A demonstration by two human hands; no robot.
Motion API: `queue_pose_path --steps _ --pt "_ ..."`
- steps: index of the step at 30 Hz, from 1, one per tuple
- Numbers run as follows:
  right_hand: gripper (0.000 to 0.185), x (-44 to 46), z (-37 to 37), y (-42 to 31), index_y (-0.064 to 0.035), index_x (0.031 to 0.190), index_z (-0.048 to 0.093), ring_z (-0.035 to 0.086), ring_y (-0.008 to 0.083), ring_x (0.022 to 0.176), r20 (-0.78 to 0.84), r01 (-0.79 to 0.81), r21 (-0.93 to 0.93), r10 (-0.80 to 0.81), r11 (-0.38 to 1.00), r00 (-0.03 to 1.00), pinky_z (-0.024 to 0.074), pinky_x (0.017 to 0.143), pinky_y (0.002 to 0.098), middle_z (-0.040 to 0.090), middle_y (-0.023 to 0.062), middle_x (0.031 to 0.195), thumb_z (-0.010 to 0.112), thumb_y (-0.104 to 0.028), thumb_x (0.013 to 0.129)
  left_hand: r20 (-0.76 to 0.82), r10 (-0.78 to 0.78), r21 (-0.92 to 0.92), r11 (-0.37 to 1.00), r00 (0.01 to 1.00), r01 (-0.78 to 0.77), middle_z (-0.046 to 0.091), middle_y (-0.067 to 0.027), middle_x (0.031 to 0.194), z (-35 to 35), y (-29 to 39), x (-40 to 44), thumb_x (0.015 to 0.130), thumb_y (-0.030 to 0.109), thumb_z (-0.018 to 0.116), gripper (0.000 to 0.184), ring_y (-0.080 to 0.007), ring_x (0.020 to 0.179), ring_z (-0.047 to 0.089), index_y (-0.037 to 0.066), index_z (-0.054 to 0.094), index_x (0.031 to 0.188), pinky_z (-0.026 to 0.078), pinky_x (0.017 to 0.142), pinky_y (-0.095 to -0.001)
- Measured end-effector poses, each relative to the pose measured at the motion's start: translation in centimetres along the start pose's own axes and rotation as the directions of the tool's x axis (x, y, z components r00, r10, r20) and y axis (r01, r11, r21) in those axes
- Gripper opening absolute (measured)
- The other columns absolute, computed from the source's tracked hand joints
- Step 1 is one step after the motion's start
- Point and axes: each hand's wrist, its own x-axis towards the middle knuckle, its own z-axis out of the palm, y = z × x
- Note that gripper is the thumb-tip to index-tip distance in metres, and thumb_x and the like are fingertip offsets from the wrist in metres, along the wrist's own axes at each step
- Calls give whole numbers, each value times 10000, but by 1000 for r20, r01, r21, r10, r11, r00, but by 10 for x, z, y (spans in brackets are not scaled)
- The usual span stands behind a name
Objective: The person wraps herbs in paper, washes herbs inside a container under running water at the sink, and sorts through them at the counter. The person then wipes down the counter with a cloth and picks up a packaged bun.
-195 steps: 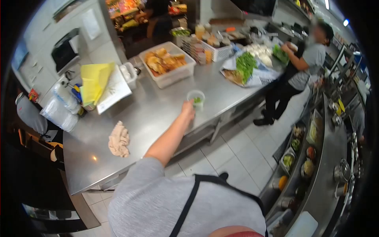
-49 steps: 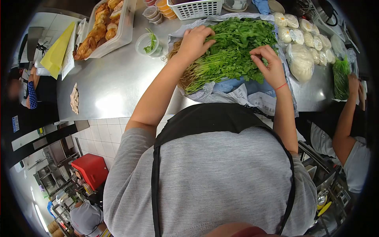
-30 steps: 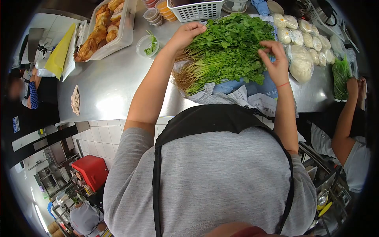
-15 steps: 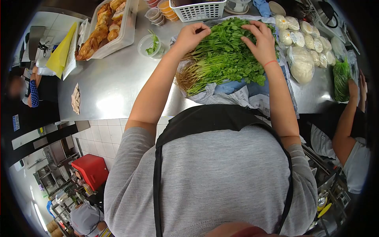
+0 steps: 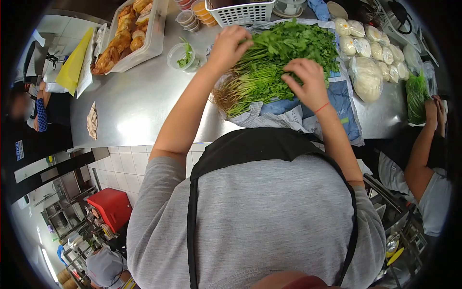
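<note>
A large heap of fresh coriander (image 5: 288,58), with green leaves, long stems and brown roots (image 5: 225,92), lies on crumpled printed plastic sheeting (image 5: 339,103). At the upper stems, my left hand (image 5: 228,48) has its fingers bent together around a few sprigs; motion blurs the fingertips a little. My right hand (image 5: 308,83) hovers over the leafy near side, thumb and fingers apart, and nothing shows in its grasp. Beside my left forearm stands a clear round tub (image 5: 184,57) with a few green sprigs inside.
The steel counter (image 5: 130,106) holds a bin of roasted meat (image 5: 156,43), lidded sauce cups (image 5: 204,12), a white basket (image 5: 243,14) and a cloth (image 5: 92,120). Bagged white pieces (image 5: 366,79) stand at right. There, a co-worker's hands (image 5: 433,108) touch bagged greens (image 5: 417,98).
My right hand has drawn back toward me and slightly left, off the far leaves. My left hand has shifted slightly left. More of the blue sheeting shows at right.
</note>
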Motion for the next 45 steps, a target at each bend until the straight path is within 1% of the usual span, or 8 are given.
queue_pose_path --steps 6,13,16,18,22,32,43,45 --pt "131 -12 5 5 -122 885 603 514 217 945 -1 -69 68 69 995 998 336 875 378 556 10 962 629 -187 774 236 -298 -630 678 925 380 601 -3 870 -10 -30 14 873 182 579 167 -85 834 538 39 551 956 417 742 -240" --pt "105 30 -29 21 -49 838 610 545 263 813 -343 33 81 -3 996 939 431 713 343 569 87 864 642 -91 747 147 -283 -854 447 948 266 592 10 799 0 -25 6 864 169 587 137 -79 792 524 43 572 916 410 722 -220" --pt "101 44 -40 15 -32 839 602 547 268 833 -410 44 129 13 991 912 430 733 346 577 101 878 633 -67 749 244 -201 -717 622 949 316 547 4 883 -13 -5 -9 804 155 635 106 -123 840 505 77 573 840 410 775 -252" --pt "92 52 -40 11 -21 840 595 550 275 841 -381 40 91 -2 995 925 430 742 354 590 117 880 617 -48 755 184 73 -361 932 980 -2 576 -73 987 -1 -5 -24 756 213 677 156 -233 965 516 91 614 829 389 852 -353" --pt "86 61 -30 1 -72 838 581 530 277 873 -77 34 71 -29 997 997 376 771 369 581 88 881 599 -117 768 228 40 -278 960 973 26 558 -82 1060 -15 17 -32 731 454 657 370 -293 1052 464 148 607 934 324 874 -450" --pt "226 38 -5 36 -84 943 583 485 289 958 47 -12 40 10 999 999 370 838 407 516 81 996 661 -195 762 35 -150 224 965 988 139 526 -24 900 31 34 -20 697 301 671 287 -205 925 488 131 562 900 334 749 -370" --pt "172 18 -12 8 -69 900 602 495 270 956 -185 46 90 -29 995 982 360 838 374 545 94 992 654 -139 752 171 -377 -221 886 910 409 580 -35 902 20 34 -16 738 227 645 233 -242 912 552 133 517 908 344 784 -431" --pt "192 17 -9 -1 -90 929 604 497 254 991 71 52 186 -66 981 995 315 884 373 558 81 1051 647 -170 760 188 -420 -283 842 888 458 595 -42 910 17 32 -14 750 237 641 238 -249 906 561 124 516 919 339 794 -440"
